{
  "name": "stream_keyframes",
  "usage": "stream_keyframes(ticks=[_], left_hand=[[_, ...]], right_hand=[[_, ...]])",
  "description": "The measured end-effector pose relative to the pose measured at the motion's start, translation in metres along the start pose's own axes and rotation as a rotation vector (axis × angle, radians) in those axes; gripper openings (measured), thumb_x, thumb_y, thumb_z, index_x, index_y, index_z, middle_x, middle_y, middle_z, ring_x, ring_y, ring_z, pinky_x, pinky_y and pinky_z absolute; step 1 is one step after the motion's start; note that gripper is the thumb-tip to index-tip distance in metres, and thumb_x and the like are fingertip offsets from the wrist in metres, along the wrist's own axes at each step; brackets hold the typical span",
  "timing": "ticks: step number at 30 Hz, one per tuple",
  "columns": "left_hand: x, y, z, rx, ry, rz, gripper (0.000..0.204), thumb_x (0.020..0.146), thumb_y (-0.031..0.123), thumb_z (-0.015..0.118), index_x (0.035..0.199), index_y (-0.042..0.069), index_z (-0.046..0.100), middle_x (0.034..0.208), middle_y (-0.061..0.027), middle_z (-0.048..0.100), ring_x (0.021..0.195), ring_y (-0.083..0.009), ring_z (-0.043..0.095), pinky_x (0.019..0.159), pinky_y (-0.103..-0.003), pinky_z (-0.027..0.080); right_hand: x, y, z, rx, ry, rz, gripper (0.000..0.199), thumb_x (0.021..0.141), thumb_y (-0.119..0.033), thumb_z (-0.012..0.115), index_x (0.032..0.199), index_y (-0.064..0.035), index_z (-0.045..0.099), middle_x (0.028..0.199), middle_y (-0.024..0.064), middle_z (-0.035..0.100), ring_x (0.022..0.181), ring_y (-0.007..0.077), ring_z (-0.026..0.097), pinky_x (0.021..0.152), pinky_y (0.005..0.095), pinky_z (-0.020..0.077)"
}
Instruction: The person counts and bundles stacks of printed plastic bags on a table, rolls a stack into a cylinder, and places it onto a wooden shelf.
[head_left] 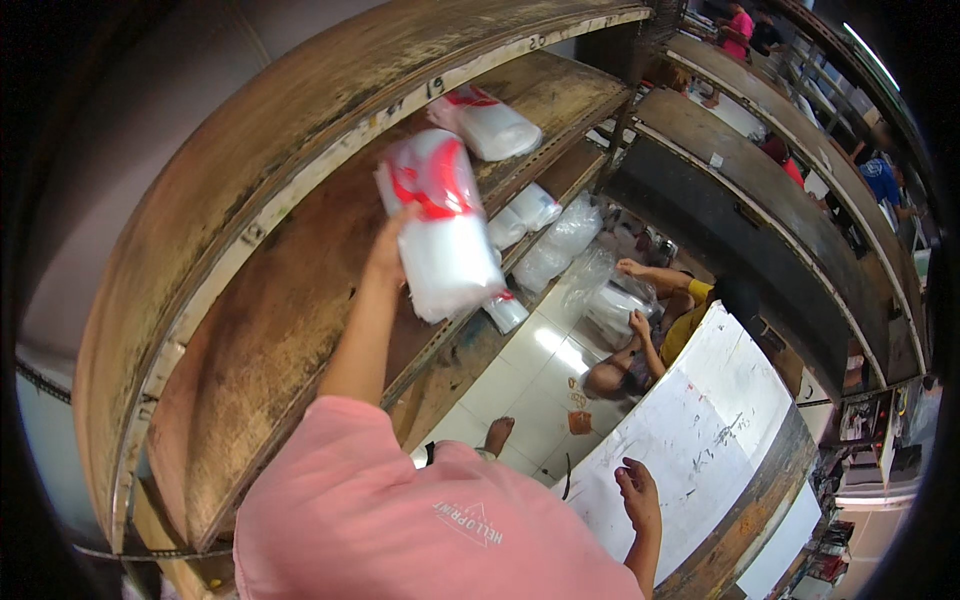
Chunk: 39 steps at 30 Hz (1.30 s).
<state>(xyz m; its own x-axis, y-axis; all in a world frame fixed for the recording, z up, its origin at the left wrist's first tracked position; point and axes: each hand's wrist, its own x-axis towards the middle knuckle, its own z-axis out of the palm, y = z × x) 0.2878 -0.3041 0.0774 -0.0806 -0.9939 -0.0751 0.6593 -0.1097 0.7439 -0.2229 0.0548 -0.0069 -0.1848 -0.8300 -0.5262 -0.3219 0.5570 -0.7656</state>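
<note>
My left hand grips a thick bundle of clear plastic bags with red print at its upper half. I hold it up at the wooden shelf; the bundle is slightly blurred. Behind it, a similar red-and-clear bag bundle lies on the same shelf. Lower down, a smaller bundle with red on it shows partly beneath the held one. My right hand hangs over the white-topped table, fingers apart and holding nothing.
Clear plastic packs sit on the lower shelf. Below, a co-worker in a yellow top sits on the tiled floor, hands at more clear plastic. An orange-brown scrap lies on the tiles. Dark shelving stands at the far right.
</note>
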Motion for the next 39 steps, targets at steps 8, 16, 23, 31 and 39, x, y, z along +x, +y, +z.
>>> stream_keyframes(ticks=[8,16,23,31,39], left_hand=[[-0.198,-0.173,0.048,-0.22,0.037,-0.398,0.056,0.089,0.019,0.08,0.139,0.009,0.057,0.119,-0.0097,0.071,0.105,-0.023,0.071,0.091,-0.04,0.061],[-0.285,-0.216,-0.069,-0.098,0.333,-0.402,0.043,0.092,0.025,0.077,0.127,0.006,0.063,0.112,-0.0098,0.072,0.101,-0.0228,0.072,0.092,-0.041,0.061],[-0.247,-0.169,-0.195,0.111,0.677,0.07,0.059,0.085,0.013,0.084,0.137,0.011,0.057,0.11,-0.0099,0.071,0.104,-0.0263,0.069,0.094,-0.044,0.059],[-0.148,-0.151,-0.367,0.164,0.751,0.052,0.057,0.095,0.041,0.071,0.139,0.007,0.058,0.125,-0.0146,0.07,0.109,-0.0303,0.069,0.098,-0.049,0.054],[-0.082,-0.152,-0.354,0.51,0.94,0.028,0.068,0.092,0.049,0.07,0.141,0.005,0.057,0.128,-0.0189,0.067,0.114,-0.0332,0.066,0.101,-0.048,0.051]], right_hand=[[-0.041,0.023,0.004,-0.027,-0.149,0.009,0.054,0.099,-0.033,0.069,0.142,-0.0022,0.056,0.117,0.0112,0.069,0.101,0.0191,0.064,0.083,0.0325,0.0512],[-0.075,0.057,-0.013,-0.093,-0.136,0.064,0.054,0.1,-0.034,0.069,0.141,-0.0017,0.057,0.113,0.0112,0.069,0.098,0.0176,0.062,0.083,0.0319,0.0503],[-0.081,0.065,-0.012,-0.138,-0.151,0.12,0.054,0.1,-0.033,0.07,0.142,-0.0016,0.057,0.115,0.0101,0.07,0.095,0.0143,0.062,0.079,0.0294,0.0497],[-0.057,0.023,0.003,-0.217,-0.169,0.152,0.055,0.098,-0.033,0.073,0.14,-0.0006,0.058,0.122,0.0191,0.07,0.11,0.0286,0.069,0.093,0.0406,0.0547],[-0.054,0.019,0.009,-0.206,-0.146,0.196,0.058,0.097,-0.034,0.073,0.141,-0.0003,0.057,0.128,0.0221,0.068,0.115,0.03,0.067,0.095,0.0415,0.0541]])
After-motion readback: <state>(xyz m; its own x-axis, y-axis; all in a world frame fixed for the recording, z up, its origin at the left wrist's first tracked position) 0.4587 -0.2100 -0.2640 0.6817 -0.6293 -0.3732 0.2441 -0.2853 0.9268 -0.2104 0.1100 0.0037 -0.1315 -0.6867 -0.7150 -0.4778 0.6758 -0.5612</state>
